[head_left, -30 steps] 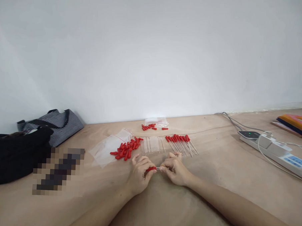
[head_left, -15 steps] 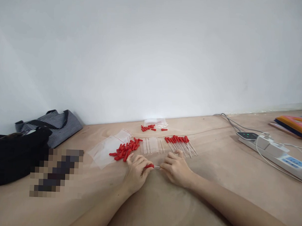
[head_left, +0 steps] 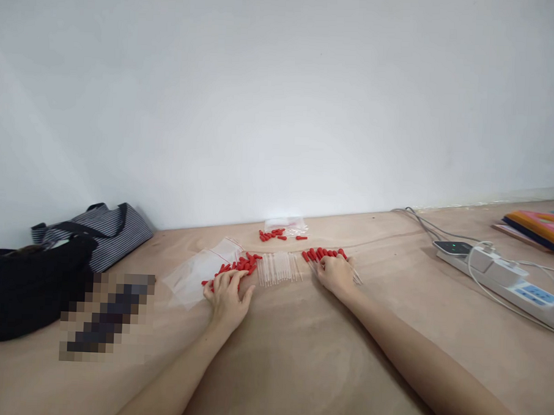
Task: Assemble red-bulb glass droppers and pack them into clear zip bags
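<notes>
My left hand [head_left: 227, 294] lies on the near edge of a loose pile of red rubber caps [head_left: 242, 266], fingers stretched out over them and thumb apart. My right hand [head_left: 333, 273] rests on a row of thin clear tubes fitted with red caps [head_left: 323, 254]. Its fingers are bent down onto them, and what they pinch is hidden. Between the hands lies a bunch of bare clear tubes [head_left: 278, 267]. Both forearms stretch across the brown table [head_left: 298, 355].
Empty clear zip bags [head_left: 196, 271] lie left of the pile. A small bag with more red caps [head_left: 283, 229] sits near the wall. Dark and striped bags [head_left: 73, 247] are at the left. A power strip with cables [head_left: 499, 272] and coloured sheets [head_left: 540, 228] are at the right.
Both hands held a red-capped tube together near the table's middle. They have parted: the left went forward-left to the cap pile, the right forward to the capped row.
</notes>
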`<move>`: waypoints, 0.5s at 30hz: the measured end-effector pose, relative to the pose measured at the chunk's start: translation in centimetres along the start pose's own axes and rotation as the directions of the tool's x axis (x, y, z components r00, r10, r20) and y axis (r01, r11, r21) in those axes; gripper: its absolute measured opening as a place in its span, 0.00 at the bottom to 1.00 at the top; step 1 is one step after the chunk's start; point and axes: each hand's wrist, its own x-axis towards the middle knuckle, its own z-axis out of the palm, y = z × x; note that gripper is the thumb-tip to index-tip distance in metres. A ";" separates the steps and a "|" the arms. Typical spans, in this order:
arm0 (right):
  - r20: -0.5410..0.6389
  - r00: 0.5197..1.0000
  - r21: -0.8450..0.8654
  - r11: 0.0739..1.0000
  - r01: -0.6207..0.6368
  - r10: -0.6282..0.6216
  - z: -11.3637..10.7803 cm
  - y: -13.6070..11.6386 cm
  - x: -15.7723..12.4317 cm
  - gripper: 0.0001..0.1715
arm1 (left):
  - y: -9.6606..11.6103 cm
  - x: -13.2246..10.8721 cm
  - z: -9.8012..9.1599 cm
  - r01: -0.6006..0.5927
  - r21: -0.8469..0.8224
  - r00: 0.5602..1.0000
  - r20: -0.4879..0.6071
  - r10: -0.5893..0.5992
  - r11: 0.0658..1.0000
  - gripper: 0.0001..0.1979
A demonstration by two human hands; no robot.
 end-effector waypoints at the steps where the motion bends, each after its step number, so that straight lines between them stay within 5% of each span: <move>1: -0.002 1.000 -0.005 1.000 0.002 -0.002 0.1 0.0 -0.1 0.21 | -0.1 0.1 0.0 0.012 0.015 1.000 0.012 -0.012 1.000 0.13; 10: -0.064 0.996 0.025 0.998 0.060 -0.059 0.1 -1.0 -0.1 0.18 | -0.6 1.9 1.2 0.016 0.114 0.998 -0.054 -0.010 0.993 0.10; 15: 0.040 0.998 0.012 0.999 0.044 -0.044 -0.1 -3.5 0.3 0.16 | -0.5 3.9 1.7 0.058 0.188 0.997 -0.051 -0.050 0.980 0.09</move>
